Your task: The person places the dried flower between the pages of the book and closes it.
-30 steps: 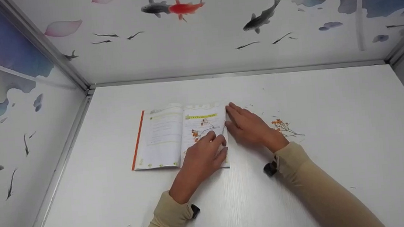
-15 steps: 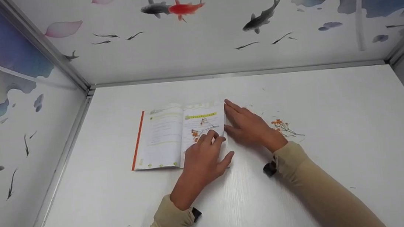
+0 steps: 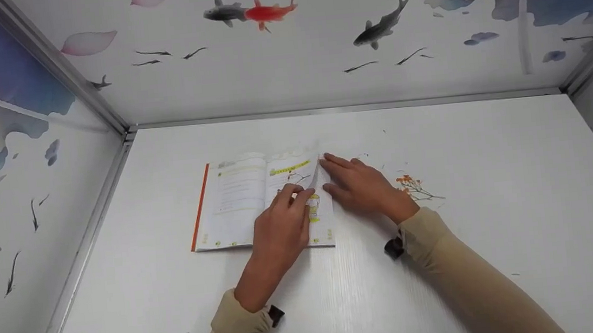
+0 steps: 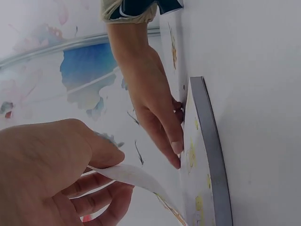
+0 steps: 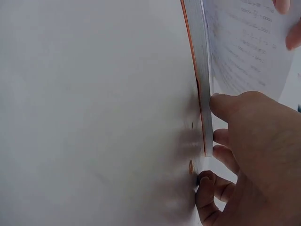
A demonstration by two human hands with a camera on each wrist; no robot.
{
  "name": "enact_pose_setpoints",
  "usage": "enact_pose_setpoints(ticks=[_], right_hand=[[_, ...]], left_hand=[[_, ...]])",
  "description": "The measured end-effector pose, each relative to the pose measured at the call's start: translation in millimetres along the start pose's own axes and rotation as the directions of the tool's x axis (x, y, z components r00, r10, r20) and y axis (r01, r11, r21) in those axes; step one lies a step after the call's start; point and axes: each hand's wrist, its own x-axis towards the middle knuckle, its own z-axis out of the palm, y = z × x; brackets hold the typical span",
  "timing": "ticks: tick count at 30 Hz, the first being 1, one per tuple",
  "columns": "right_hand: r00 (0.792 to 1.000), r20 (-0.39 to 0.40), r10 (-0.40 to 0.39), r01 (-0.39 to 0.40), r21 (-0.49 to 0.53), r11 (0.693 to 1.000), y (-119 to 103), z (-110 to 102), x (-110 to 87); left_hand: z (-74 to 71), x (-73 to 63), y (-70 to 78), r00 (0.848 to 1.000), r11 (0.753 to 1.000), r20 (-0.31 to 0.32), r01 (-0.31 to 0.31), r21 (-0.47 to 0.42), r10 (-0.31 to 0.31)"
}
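Observation:
An open book (image 3: 238, 210) with an orange cover edge lies on the white table. My left hand (image 3: 280, 225) pinches the right-hand page (image 4: 134, 176) between thumb and fingers, and the page bends up off those beneath it. On this raised page is a thin dried flower sprig (image 3: 300, 178), partly hidden behind the left hand. My right hand (image 3: 363, 184) rests at the book's right edge with fingers extended; in the right wrist view its thumb touches the page block (image 5: 203, 70). A second sprig with orange flowers (image 3: 412, 182) lies on the table just right of that hand.
Small plant crumbs (image 3: 363, 155) are scattered beyond the right hand. White panels printed with fish (image 3: 378, 31) and leaves enclose the table (image 3: 462, 134) at the back and sides. Dark wrist cameras (image 3: 394, 248) sit at both cuffs.
The left hand has taken hold of the right-hand page and lifted it leftward with the sprig on it, baring the printed page below. The right hand has shifted slightly left at the book's edge.

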Motion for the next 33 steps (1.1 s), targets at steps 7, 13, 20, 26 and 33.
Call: enact_pose_setpoints(ticks=[7,13,20,26,33], right_hand=[[1.0,0.007,0.011,-0.011,0.004,1.0,-0.8,-0.5,-0.2],[0.999,0.022,0.032,-0.032,0.001,0.999,-2.1,-0.4,-0.3],[1.0,0.012,0.002,-0.003,0.008,1.0,-2.0,-0.3,-1.7],[0.999,0.036,0.017,-0.017,0.012,1.0,-1.7,-0.9,-1.8],[0.999,0.038,0.022,-0.023,0.01,1.0,-2.3,-0.8,-2.1]], left_hand=[[-13.8,-0.1,-11.3,0.997,0.997,-0.078,0.003,-0.075,-0.009],[-21.6,-1.4,-17.9,0.993,0.994,-0.114,0.018,-0.109,-0.031],[-33.0,-6.7,-30.9,0.978,0.988,-0.196,0.043,-0.151,-0.072],[-45.1,-13.1,-49.9,0.965,0.971,-0.218,0.099,-0.218,-0.147],[-47.8,-18.0,-78.5,0.944,0.946,-0.177,0.239,-0.22,-0.28]])
